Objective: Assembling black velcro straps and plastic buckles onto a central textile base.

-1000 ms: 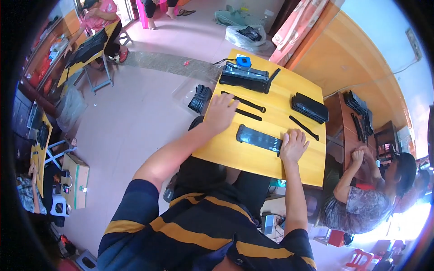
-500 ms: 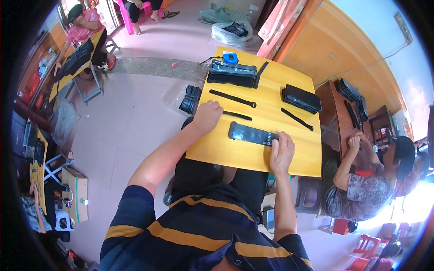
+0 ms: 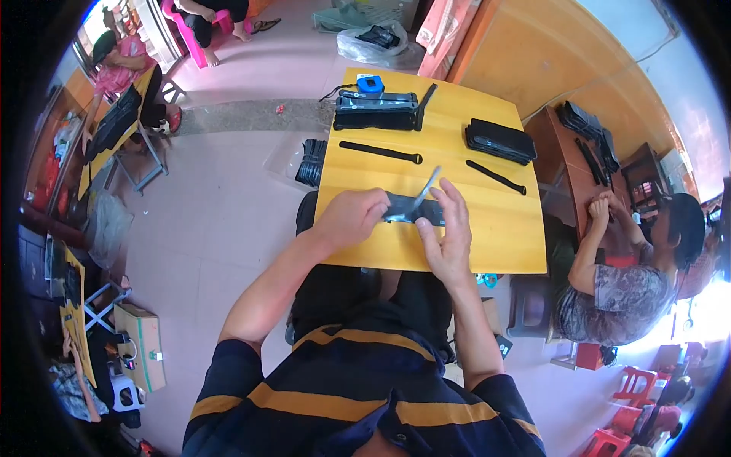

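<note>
A dark, glossy plastic sleeve [image 3: 399,206] lies near the front of the yellow table [image 3: 495,247]. A thin, clear-looking strip or flap [image 3: 428,187] stands up from its middle. My left hand [image 3: 352,218] is closed, its fingertips pinching the sleeve's left end. My right hand [image 3: 451,238] is open at the other end, fingers and thumb apart, with the thumb by the sleeve's near edge. Beyond the hands lie two black straps, one at left [image 3: 381,151] and one at right [image 3: 496,177].
Black packs [image 3: 375,114] are stacked at the table's far left, with a blue tape-measure-like item [image 3: 370,84] behind. Another black stack [image 3: 499,142] sits far right. A clear tub [image 3: 286,160] of black straps stands left of the table. A person [image 3: 617,293] sits to the right.
My left hand has moved right onto the sleeve, and the short strap beside it no longer shows. My right hand has shifted left with fingers spread. A strip now rises from the sleeve.
</note>
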### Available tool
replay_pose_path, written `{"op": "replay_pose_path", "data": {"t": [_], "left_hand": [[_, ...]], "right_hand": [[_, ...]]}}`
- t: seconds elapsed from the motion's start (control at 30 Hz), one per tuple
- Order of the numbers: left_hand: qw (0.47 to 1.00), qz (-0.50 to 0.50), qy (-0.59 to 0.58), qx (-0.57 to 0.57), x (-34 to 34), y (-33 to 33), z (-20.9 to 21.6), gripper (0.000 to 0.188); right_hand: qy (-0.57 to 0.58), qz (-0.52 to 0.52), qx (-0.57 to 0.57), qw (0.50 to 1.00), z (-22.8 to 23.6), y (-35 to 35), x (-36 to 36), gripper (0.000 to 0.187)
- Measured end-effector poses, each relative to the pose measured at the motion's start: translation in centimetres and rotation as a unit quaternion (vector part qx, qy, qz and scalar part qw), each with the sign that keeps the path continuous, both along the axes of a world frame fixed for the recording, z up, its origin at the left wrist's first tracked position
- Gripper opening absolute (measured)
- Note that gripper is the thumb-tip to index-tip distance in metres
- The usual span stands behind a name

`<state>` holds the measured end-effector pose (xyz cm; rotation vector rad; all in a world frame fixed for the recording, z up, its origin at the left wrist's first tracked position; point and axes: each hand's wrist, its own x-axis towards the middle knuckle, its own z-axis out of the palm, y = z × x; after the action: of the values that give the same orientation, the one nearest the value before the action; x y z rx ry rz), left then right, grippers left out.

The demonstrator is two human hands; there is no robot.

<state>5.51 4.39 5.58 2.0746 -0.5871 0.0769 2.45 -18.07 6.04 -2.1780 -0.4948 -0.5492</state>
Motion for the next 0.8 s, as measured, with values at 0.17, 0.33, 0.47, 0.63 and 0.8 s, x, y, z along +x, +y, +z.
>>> {"op": "replay_pose_path", "data": {"t": [0.17,0.33,0.47,0.63,0.8], "left_hand": [[0.987,-0.036,-0.028,0.152,-1.2,0.0,-0.1,0.020],[0.983,-0.084,-0.006,0.164,-2.2,-0.2,0.0,0.013],[0.988,-0.106,0.006,0.109,-2.4,-0.8,-0.1,0.015],[0.979,-0.094,0.173,-0.046,-2.3,0.1,-0.7,0.015],[0.942,-0.038,0.309,-0.125,-2.5,1.2,-2.0,0.013]], "right_hand": [[-0.080,-0.020,-0.052,0.995,2.1,0.4,-2.0,0.058],[-0.005,0.005,-0.196,0.980,2.9,0.2,-3.0,0.040],[0.163,0.086,-0.137,0.973,1.1,0.0,-3.2,0.019],[0.199,0.077,-0.040,0.976,-0.2,-1.4,-2.7,0.016],[0.203,0.052,-0.015,0.978,-1.3,-2.3,-2.3,0.016]]}}
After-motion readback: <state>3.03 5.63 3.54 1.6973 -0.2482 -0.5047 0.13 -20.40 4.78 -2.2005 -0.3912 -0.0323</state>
